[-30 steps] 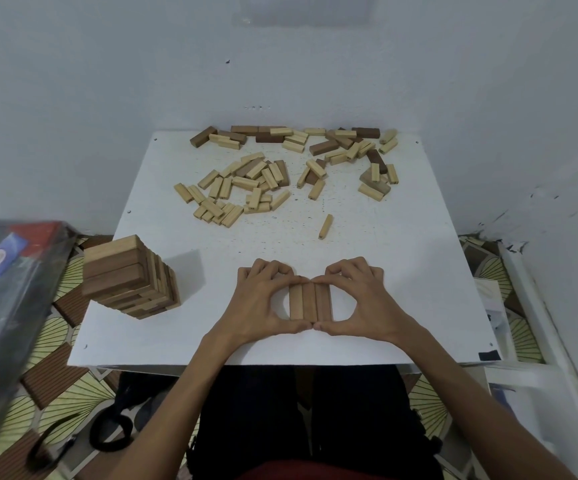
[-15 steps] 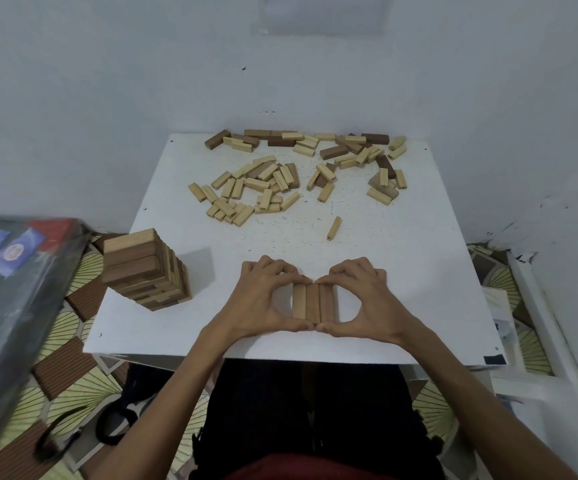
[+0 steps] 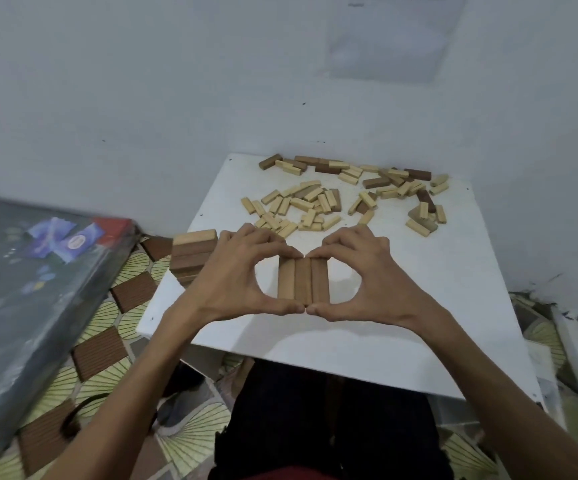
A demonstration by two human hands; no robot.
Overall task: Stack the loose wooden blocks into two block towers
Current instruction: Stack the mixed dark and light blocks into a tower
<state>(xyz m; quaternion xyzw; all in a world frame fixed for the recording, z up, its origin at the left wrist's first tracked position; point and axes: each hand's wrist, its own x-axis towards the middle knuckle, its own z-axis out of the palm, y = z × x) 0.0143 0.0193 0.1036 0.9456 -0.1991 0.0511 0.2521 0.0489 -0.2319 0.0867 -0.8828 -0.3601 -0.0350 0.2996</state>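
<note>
Three wooden blocks (image 3: 303, 280) lie side by side as one flat row, over the near part of the white table (image 3: 436, 306). My left hand (image 3: 232, 278) and my right hand (image 3: 370, 275) pinch this row between index fingers at its far end and thumbs at its near end. A stacked block tower (image 3: 190, 252) stands at the table's left edge, partly hidden behind my left hand. Several loose light and dark blocks (image 3: 315, 202) lie scattered across the far half of the table.
A large dark box (image 3: 38, 289) lies at the left, beside the table. Patterned floor tiles (image 3: 107, 323) show below the table's left edge. The white wall with a paper sheet (image 3: 395, 32) stands right behind the table.
Both hands with the three-block row now appear larger and farther up and left, overlapping the tower. The view has swung, so the table sits more to the right.
</note>
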